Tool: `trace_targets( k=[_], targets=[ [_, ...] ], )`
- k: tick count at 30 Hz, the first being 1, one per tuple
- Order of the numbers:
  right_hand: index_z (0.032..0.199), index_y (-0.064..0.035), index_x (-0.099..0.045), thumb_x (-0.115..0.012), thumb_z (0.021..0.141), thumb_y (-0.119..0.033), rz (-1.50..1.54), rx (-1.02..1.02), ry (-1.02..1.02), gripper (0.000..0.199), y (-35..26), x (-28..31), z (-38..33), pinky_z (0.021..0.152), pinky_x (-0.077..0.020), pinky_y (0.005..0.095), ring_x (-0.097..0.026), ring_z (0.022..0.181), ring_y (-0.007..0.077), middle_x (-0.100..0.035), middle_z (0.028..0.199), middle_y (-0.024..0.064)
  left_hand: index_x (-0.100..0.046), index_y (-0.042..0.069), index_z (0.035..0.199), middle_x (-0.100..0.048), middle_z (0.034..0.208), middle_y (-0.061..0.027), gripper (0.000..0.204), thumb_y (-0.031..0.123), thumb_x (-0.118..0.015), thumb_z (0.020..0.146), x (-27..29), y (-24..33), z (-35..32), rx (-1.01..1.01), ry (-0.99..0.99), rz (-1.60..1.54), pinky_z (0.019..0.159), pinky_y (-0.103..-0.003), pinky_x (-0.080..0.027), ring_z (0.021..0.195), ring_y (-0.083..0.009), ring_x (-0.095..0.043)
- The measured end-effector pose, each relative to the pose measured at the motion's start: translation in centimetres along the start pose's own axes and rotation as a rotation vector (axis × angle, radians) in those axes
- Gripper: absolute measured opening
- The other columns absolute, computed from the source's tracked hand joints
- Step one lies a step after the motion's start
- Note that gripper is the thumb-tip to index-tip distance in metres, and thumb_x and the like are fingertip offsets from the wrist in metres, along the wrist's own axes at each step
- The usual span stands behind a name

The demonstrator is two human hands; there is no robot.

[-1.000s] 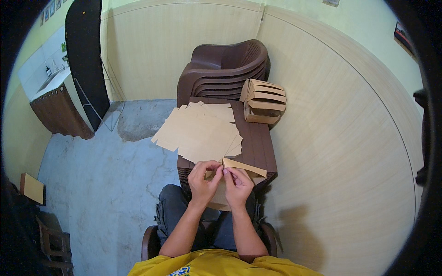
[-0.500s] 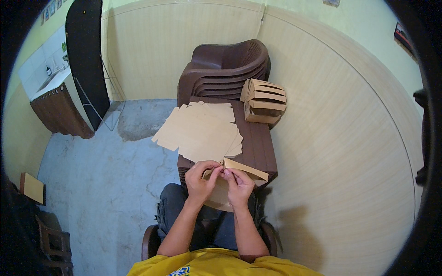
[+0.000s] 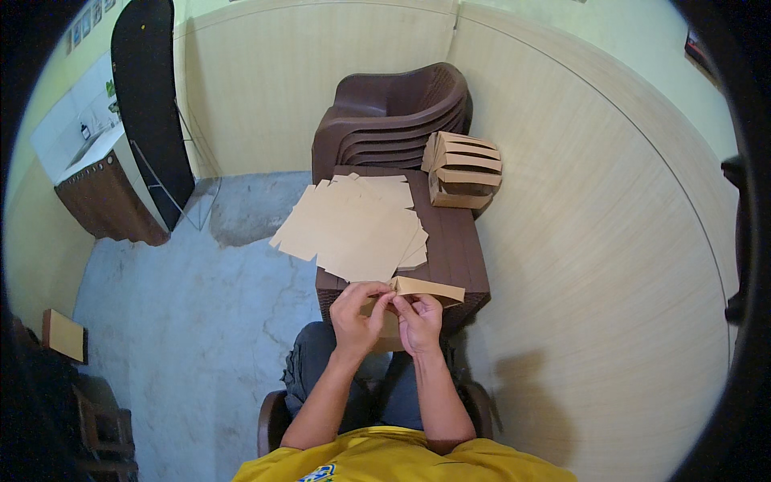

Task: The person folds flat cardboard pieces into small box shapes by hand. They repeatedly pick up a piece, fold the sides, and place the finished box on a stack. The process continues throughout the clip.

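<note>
Vs. earlier frames: barely changing. Holding same spot at near edge of desk [image 3: 462,249], both hands staying on the folded brown paper piece [image 3: 426,289]; fingers shifting only slightly along its left end. Paper stack and finished pile sitting as before.

Left hand [image 3: 359,316] pinching the left end of the paper piece, thumb and fingertips closing over the fold. Right hand [image 3: 418,321] gripping same end from just beside, fingers curling onto the paper underneath. Hands touching each other, knuckles nearly meeting. Not released, not fully clenched: both grasping the paper piece.

Paper piece lying long and narrow, stretching from the hands out to the right, its far end free and hanging over the desk's front right corner. More of the same sheet showing below the hands, w/ exact shape hidden by fingers.

Just beyond the hands: loose stack of flat brown sheets [image 3: 353,229], fanning across the desk's left half and overhanging its left edge. Further back, right side: pile of folded paper pieces [image 3: 464,169], standing near the stacked brown plastic chairs [image 3: 393,112]. Sitting w/ knees under desk, yellow shirt [image 3: 401,462] at bottom edge.
</note>
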State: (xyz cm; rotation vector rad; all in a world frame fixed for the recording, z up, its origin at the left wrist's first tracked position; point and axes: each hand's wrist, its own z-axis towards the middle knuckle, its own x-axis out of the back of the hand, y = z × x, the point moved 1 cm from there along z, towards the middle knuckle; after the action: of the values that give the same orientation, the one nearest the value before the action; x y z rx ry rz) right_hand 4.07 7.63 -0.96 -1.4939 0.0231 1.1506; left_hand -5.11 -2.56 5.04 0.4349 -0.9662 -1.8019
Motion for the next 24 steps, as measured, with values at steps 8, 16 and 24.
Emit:
trace_targets(
  k=[8, 16, 24],
  targets=[
    [0.117, 0.0009, -0.078, -0.076, 0.1, 0.001, -0.132, 0.018, -0.043, 0.018, -0.4, 1.2, 0.3, 0.094, -0.0588, 0.0312, -0.074, 0.102, 0.0152, -0.08, 0.113, 0.0072, -0.083, 0.001, 0.107, -0.083, 0.104, -0.0133, 0.022, -0.003, -0.085, 0.086, 0.2, 0.3, -0.1, -0.074, 0.024, -0.022, 0.087, -0.036, -0.062, 0.096, -0.0274, -0.08],
    [0.123, 0.0026, -0.075, -0.075, 0.104, -0.004, -0.34, 0.115, -0.006, 0.021, -0.8, -0.2, -0.1, 0.095, -0.0565, 0.0303, -0.072, 0.105, 0.0142, -0.078, 0.116, 0.0074, -0.081, 0.001, 0.105, -0.083, 0.103, -0.0141, 0.022, -0.002, -0.088, 0.085, 0.3, 0.8, -0.5, -0.143, 0.008, 0.095, 0.087, -0.037, -0.063, 0.097, -0.0287, -0.081],
    [0.12, 0.002, -0.072, -0.069, 0.108, -0.01, -0.512, 0.229, 0.056, 0.017, -1.2, -1.6, -0.2, 0.093, -0.0566, 0.0329, -0.072, 0.102, 0.0161, -0.078, 0.111, 0.0072, -0.079, 0.002, 0.105, -0.075, 0.119, -0.014, 0.025, -0.004, -0.088, 0.083, -0.5, 0.1, -1.1, -0.367, 0.061, 0.23, 0.082, -0.036, -0.067, 0.098, -0.0272, -0.079]
  ],
)
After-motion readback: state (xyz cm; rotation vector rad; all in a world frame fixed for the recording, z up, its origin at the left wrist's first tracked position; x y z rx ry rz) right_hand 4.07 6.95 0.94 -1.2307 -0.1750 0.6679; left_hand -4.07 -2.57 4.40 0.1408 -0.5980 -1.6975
